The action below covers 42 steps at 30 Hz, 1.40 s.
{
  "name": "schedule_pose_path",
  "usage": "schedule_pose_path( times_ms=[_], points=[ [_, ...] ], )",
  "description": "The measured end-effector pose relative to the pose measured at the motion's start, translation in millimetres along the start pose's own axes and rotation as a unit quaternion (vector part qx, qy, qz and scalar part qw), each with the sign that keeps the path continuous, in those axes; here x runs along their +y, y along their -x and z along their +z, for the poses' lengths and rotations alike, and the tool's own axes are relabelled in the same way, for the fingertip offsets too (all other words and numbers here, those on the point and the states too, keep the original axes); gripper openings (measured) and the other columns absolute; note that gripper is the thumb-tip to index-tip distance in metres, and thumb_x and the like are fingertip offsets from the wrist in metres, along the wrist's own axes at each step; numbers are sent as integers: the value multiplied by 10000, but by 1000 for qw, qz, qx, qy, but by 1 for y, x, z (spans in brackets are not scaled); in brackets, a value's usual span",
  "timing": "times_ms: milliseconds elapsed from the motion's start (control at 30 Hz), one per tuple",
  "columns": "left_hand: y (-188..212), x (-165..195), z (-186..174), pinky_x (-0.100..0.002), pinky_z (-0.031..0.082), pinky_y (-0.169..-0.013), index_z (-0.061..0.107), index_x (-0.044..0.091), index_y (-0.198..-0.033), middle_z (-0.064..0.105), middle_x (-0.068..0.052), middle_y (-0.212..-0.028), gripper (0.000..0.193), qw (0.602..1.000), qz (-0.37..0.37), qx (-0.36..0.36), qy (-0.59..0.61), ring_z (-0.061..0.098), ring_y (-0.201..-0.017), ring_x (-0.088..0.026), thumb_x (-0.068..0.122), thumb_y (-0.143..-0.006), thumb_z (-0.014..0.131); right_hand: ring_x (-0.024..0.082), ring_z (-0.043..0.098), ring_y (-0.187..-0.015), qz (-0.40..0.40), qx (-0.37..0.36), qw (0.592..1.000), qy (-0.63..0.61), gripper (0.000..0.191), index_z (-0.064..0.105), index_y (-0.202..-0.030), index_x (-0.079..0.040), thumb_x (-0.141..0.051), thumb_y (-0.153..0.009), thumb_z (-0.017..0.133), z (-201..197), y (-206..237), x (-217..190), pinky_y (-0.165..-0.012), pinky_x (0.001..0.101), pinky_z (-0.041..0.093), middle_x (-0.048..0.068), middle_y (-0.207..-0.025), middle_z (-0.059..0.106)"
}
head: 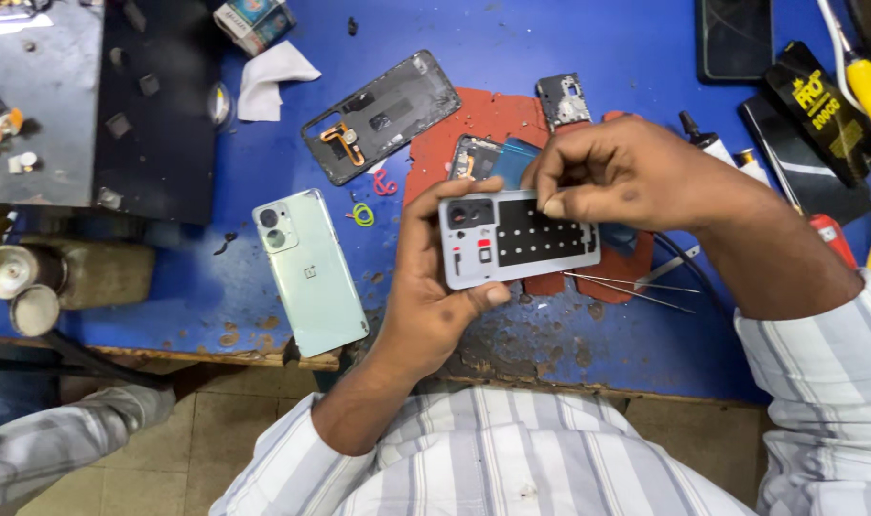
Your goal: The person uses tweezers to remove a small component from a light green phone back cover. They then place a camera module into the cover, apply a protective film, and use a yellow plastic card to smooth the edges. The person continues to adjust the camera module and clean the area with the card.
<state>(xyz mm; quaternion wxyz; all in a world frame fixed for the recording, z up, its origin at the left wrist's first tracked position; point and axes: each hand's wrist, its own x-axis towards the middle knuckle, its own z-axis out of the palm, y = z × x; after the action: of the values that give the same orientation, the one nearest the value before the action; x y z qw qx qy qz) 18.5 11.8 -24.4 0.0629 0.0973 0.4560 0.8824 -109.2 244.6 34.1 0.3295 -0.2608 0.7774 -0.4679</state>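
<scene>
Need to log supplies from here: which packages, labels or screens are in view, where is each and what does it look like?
Small carton: top edge, left of centre; boxy, white and teal.
Flat pack: far right; black rectangle, yellow print.
Dark screen: top right; black glass rectangle, unlit.
Labelled tube: right, beyond the right hand; white, dark nozzle.

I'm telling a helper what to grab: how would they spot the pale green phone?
On the blue workbench, look left of the left hand, near the front edge. The pale green phone lies back up, the only whole phone there, unlike the dark open frame behind it.
</scene>
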Motion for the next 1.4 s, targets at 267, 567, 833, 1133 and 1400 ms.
schedule_pose_path(
  times_ms=[267, 567, 833, 1133, 1400],
  points=[
    [6, 12, -9, -437, 506, -1212, 308, 118, -1569, 459, -129, -1539, 843, 999, 42, 3, 21, 529, -1419, -241, 142, -927, 853, 177, 664, -1119, 2, 119, 990, -74, 67, 652, -1019, -31, -90, -999, 627, -18, 34, 9, -951, 324, 524, 142, -1270, 732],
    [7, 22, -8, -445, 501, -1215, 308, 127, -1568, 471, -142, -1547, 875, 997, 75, 26, 23, 524, -1398, -248, 217, -919, 888, 214, 669, -986, 29, 215, 970, -107, 56, 676, -998, 14, -32, -982, 648, -11, 53, 0, -864, 339, 550, 183, -1138, 725],
    [21, 0, 13, -402, 475, -1247, 286, 116, -1581, 458, -93, -1578, 856, 998, 63, -20, -20, 478, -1412, -199, 146, -944, 856, 175, 697, -956, -92, 340, 936, 24, 122, 681, -982, 12, -1, -879, 746, 82, 71, -55, -858, 294, 580, 109, -1030, 706],
    [20, -11, 26, -331, 395, -1224, 323, 116, -1544, 463, -100, -1521, 608, 960, 177, -21, -217, 473, -1415, -193, -44, -1069, 667, 182, 703, -840, -103, 411, 881, 212, 178, 728, -976, -22, -35, -836, 836, 133, 51, -79, -697, 282, 557, 103, -977, 698],
    [26, -12, 27, -353, 430, -1244, 284, 85, -1563, 420, -115, -1578, 714, 994, 82, -18, -63, 462, -1421, -183, -58, -1017, 721, 191, 719, -855, -80, 395, 886, 232, 228, 753, -1052, -20, 7, -840, 833, 142, 49, -80, -710, 294, 580, 100, -1007, 706]
  ],
)
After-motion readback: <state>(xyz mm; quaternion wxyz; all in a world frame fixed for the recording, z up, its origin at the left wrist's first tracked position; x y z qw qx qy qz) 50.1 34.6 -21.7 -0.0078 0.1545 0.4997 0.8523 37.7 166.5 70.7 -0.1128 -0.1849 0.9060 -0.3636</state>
